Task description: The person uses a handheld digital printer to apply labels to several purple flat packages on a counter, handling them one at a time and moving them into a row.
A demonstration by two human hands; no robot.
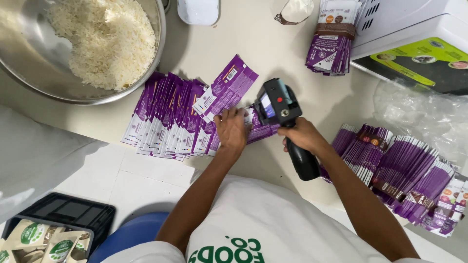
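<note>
Fanned row of purple sachets (170,119) lies flat on the pale table (273,58), just below the steel bowl (14,53) of white shreds. Left hand (231,129) rests palm down, fingers spread, pressing the row's right end; nothing gripped. Right hand (303,135) closed tight around the black handle of a handheld printer (280,109), its head touching the sachets beside the left hand. Banded sachet bundles (390,170) sit at right, well apart. Black crate (63,214) with pouches at lower left.
</note>
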